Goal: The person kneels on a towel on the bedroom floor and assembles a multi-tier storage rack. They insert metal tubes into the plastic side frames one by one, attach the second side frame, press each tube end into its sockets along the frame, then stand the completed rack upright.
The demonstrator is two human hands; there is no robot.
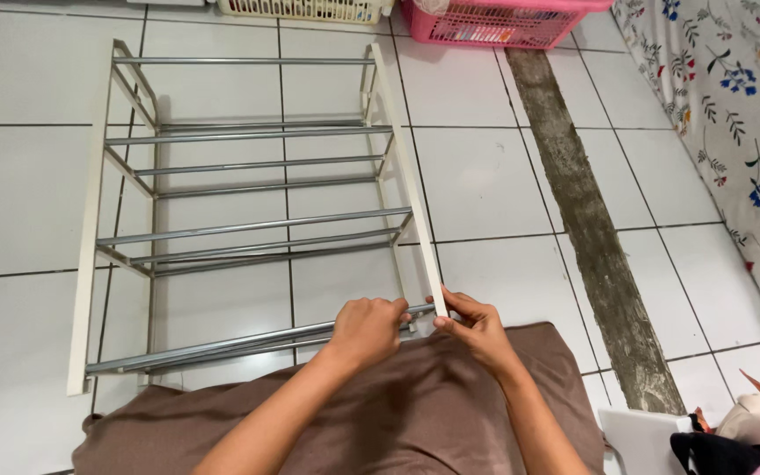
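Head view, looking down at a tiled floor [503, 167]. A shoe rack [248, 220] with cream-white side rails and grey metal tubes lies flat on the floor, its tiers running crosswise between the two rails. The nearest tubes [222, 345] rest just above a brown cushion [398, 405] that fills the lower middle of the view and over which both forearms reach.

The left hand [367, 327] is clenched around the nearest tubes close to their right end. The right hand [475, 325] pinches the lower end of the right side rail [406, 167] between thumb and fingertips, just beside the left hand; the two hands nearly touch at the joint where tube meets rail.

A strip of bare grey cement [591, 229] crosses the floor diagonally at right. Beyond it lies a white floral-printed fabric [732, 114]. At the top edge stand a pink plastic basket [494, 22] and a cream plastic basket [310, 9]. A white box-like object [644, 440] and dark clothing sit at the lower right corner.
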